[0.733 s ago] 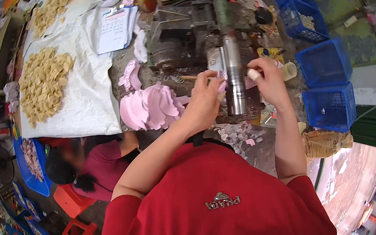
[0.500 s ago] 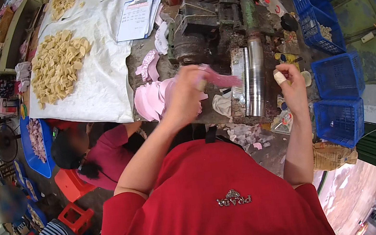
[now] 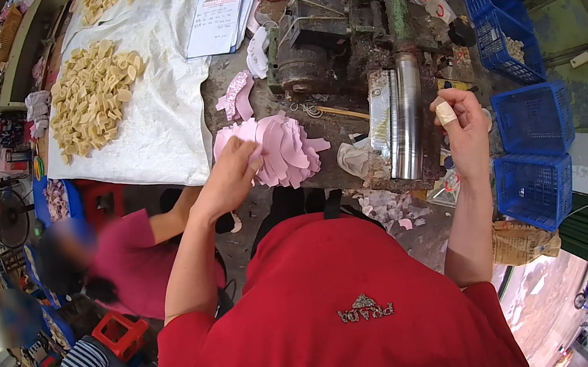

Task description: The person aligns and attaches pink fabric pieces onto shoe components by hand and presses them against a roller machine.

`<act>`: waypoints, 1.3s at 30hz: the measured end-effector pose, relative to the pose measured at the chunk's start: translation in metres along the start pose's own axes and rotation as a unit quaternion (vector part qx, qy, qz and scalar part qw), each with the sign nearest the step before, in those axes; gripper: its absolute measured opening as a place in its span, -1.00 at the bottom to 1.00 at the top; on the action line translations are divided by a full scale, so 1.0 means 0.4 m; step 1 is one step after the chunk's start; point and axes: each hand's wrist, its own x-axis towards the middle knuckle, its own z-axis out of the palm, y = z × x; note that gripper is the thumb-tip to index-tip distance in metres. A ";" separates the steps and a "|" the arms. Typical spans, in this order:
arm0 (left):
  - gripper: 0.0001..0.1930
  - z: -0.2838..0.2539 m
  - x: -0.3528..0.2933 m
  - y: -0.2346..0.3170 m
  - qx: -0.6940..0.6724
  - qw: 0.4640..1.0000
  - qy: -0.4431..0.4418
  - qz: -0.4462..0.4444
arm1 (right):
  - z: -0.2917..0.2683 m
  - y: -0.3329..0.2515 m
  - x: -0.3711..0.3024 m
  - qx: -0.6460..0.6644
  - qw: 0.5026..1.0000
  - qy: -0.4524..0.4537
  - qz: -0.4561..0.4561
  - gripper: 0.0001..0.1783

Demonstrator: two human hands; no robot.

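My left hand (image 3: 232, 174) is at the left side of a fanned pile of pink curved cut pieces (image 3: 282, 147) with scalloped edges. Its thumb and fingers close at the edge of one piece, and the fingertips are partly hidden. Over on the right my right hand (image 3: 461, 124) is raised beside a machine with shiny metal rollers (image 3: 406, 121). Its fingers curl in toward the thumb, which has a pale wrap, and nothing shows in them. Two more pink pieces (image 3: 238, 97) lie behind the pile.
Left of the pile, a white cloth (image 3: 173, 110) bears a heap of yellowish pieces (image 3: 95, 99). A clipboard (image 3: 213, 24) lies farther back. A crumpled pale cloth (image 3: 355, 159) sits beside the rollers. Blue crates (image 3: 534, 189) stand at the right. A co-worker in a maroon shirt (image 3: 128, 265) is at the left.
My left hand has moved left from near the rollers to the pile. The pink strip by the rollers is out of sight. My right hand has barely moved; the co-worker has shifted.
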 end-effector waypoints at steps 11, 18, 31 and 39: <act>-0.58 0.120 0.090 0.284 -0.594 0.789 0.061 0.146 | 0.242 -0.096 -0.110 -0.212 0.925 -0.044 -0.313 -0.71; -0.63 0.151 0.111 0.319 -0.588 0.779 0.125 0.178 | 0.253 -0.083 -0.114 -0.233 0.901 0.050 -0.363 -0.73; -0.68 0.169 0.116 0.339 -0.635 0.753 0.090 0.144 | 0.198 -0.090 -0.099 -0.164 0.958 -0.066 -0.227 -0.86; -0.75 0.147 0.155 0.289 -0.271 0.946 0.163 0.068 | 0.048 -0.073 -0.033 -0.185 0.958 -0.047 -0.215 -0.78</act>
